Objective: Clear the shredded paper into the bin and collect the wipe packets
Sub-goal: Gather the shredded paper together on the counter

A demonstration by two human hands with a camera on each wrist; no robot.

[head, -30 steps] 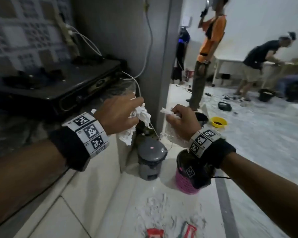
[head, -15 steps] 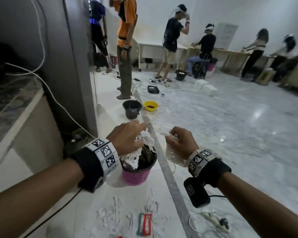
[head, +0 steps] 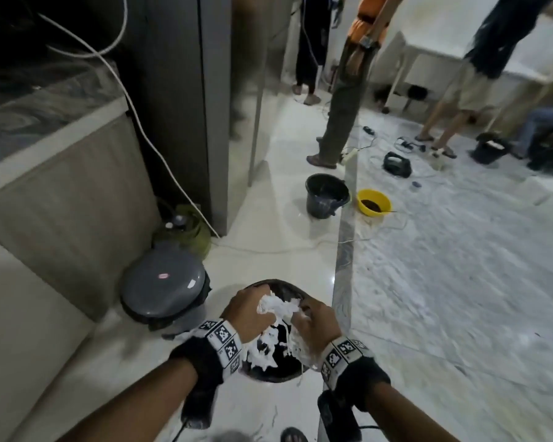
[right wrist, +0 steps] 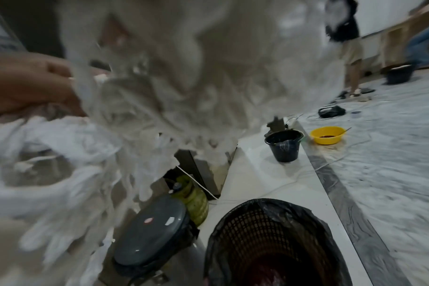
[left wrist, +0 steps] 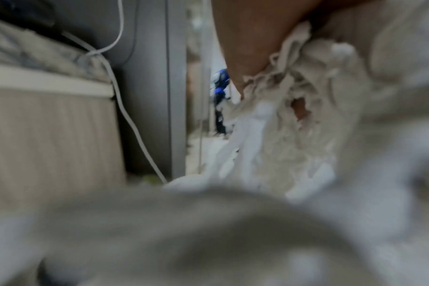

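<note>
both hands have come together over the mesh bin (head: 270,374) since half a second ago, when they were apart. left hand (head: 249,311) curls its fingers round a crumpled wad of shredded paper (head: 277,306); right hand (head: 315,323) clamps stringy white strips at its 3 o'clock side. the round bin wears a black plastic liner. a grey domed pedal bin (head: 163,286) stands at 9 o'clock.
</note>
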